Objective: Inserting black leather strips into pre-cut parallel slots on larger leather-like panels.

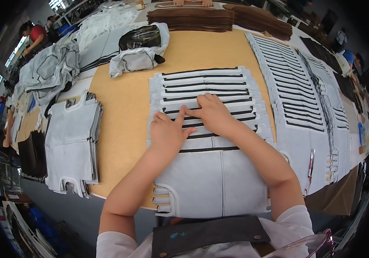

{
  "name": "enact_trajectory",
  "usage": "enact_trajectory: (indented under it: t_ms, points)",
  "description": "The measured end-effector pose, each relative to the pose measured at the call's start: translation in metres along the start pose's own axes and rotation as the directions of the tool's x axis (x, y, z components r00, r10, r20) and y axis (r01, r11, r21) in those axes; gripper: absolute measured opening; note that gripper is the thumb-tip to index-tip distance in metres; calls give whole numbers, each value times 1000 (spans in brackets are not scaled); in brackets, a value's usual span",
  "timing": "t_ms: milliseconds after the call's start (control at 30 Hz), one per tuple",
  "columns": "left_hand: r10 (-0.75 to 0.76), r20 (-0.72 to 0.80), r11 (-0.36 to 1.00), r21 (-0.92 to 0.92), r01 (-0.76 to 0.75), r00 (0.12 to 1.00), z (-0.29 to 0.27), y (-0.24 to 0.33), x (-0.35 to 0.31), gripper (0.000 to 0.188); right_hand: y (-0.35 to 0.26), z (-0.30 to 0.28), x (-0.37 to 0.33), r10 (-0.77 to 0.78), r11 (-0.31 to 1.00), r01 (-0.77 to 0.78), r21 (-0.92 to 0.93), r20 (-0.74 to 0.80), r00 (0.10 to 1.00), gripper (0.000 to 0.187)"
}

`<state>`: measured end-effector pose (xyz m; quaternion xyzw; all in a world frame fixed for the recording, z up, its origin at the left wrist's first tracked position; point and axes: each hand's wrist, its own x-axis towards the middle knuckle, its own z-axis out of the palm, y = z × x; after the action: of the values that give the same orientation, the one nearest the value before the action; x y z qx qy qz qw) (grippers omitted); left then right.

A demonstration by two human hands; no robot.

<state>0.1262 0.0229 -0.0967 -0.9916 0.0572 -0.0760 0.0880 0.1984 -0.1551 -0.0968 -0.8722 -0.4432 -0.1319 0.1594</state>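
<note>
Overlapping black-edged grey panels [210, 144] lie mid-table, running from twelve to six o'clock beneath both hands. The left hand [167, 132] lies half spread — index finger extended, thumb out — and the right hand [212, 114] is loosely curled, its index finger pointing to nine o'clock. Their index fingertips meet on the panels; neither hand visibly grips anything. More striped panels [294, 86] sit toward two o'clock, a slender red-handled tool [311, 165] near four, a grey panel stack [70, 150] toward nine, brown sheets [188, 19] at twelve.
</note>
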Motion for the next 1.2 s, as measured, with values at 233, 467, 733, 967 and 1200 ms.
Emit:
enact_trajectory:
  t_ms: [233, 467, 733, 967, 1200]
  points:
    - [62, -194, 996, 69, -49, 979, -9, 3, 4, 64, 19, -1, -13, 205, 960, -186, 208, -76, 976, 23]
    - [68, -267, 989, -105, -100, 961, 0, 36, 15, 54, 21, -5, -21, 50, 990, -36, 134, -102, 994, 19]
    - [99, -137, 966, -223, -128, 986, -9, 34, 9, 48, 24, -5, -25, 90, 981, -74, 176, -82, 993, 26]
    - [133, -153, 975, -154, -157, 979, -12, 31, -4, 50, 20, 7, -13, 160, 949, -102, 299, -174, 972, 33]
    - [156, -128, 982, -87, -168, 979, -4, 34, -7, 56, 16, 2, -17, 28, 986, -17, 167, -59, 998, 43]
